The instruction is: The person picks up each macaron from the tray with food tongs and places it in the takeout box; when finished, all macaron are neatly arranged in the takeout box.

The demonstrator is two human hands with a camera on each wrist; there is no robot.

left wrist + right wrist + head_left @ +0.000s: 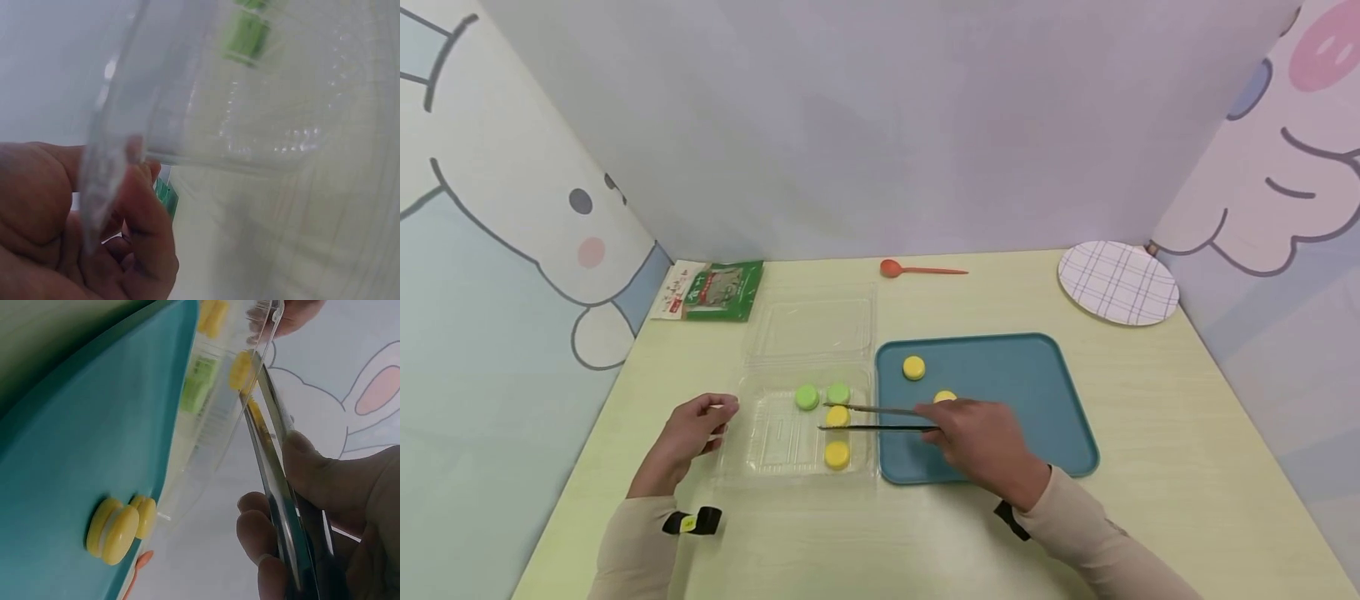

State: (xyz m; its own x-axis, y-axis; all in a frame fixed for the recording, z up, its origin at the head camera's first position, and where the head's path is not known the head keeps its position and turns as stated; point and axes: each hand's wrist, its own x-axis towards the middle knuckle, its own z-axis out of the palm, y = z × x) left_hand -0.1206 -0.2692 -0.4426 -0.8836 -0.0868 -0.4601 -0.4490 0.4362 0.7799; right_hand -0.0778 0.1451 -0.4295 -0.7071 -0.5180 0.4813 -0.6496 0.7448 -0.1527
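My right hand (981, 442) grips metal tongs (880, 427), whose two arms reach left over a clear plastic container (778, 475). Between those arms, toward the tips, is a yellow macaron (838, 417). Another yellow macaron (837, 455) sits below it in the head view, and two green macarons (807, 397) are farther back in the container. At the container's left side my left hand (696, 429) pinches the clear rim (103, 181) between thumb and fingers. Two more yellow macarons (913, 367) lie on the blue tray (1022, 400), one partly hidden by my right hand.
The container's open lid (812, 325) lies flat behind it. Farther back are a green-and-white food packet (722, 290), an orange spoon (892, 268) and a checkered oval plate (1118, 283). Walls border the table at the back and both sides.
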